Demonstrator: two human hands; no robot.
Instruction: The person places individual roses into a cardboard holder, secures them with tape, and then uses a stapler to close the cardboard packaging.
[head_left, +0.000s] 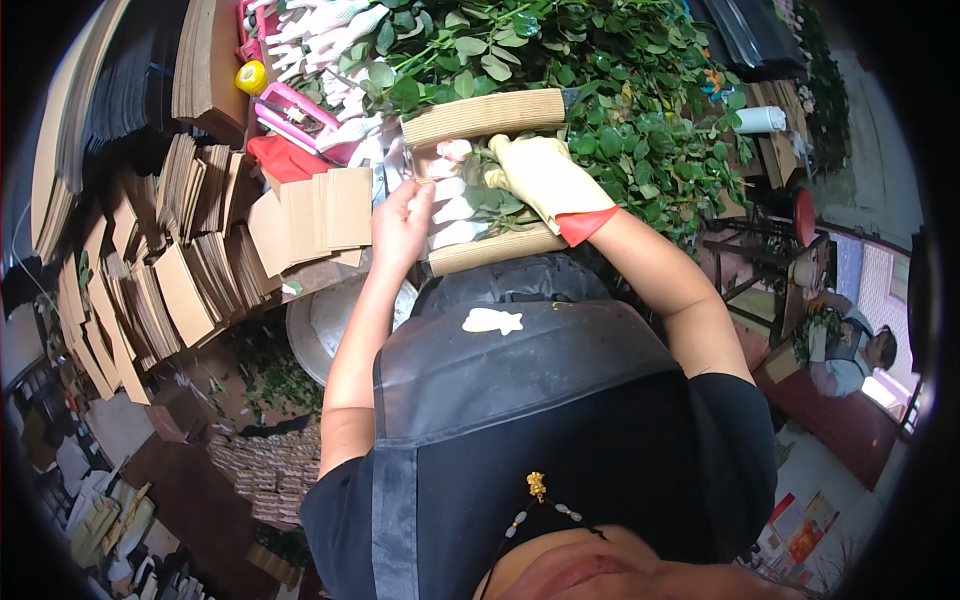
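Note:
A sheet of corrugated cardboard (484, 118) lies before me, its far and near edges curled up. Inside it are a pale pink rose (453, 152) and several white sleeved flower heads (450, 211), with leafy stems pointing right. My right hand (544, 176), in a pale yellow rubber glove with a red cuff, is closed around the pink rose's stem just below the bloom. My bare left hand (401, 221) pinches the cardboard's left edge beside the flower heads; its fingertips are partly hidden.
Rose stems with leaves (630, 112) pile up behind and to the right. Stacked cardboard pieces (322, 214), a pink plastic tool (296, 116), a yellow tape roll (252, 77) and white mesh sleeves (330, 34) are at left. A metal basin (307, 330) sits below. Another person (847, 345) works far right.

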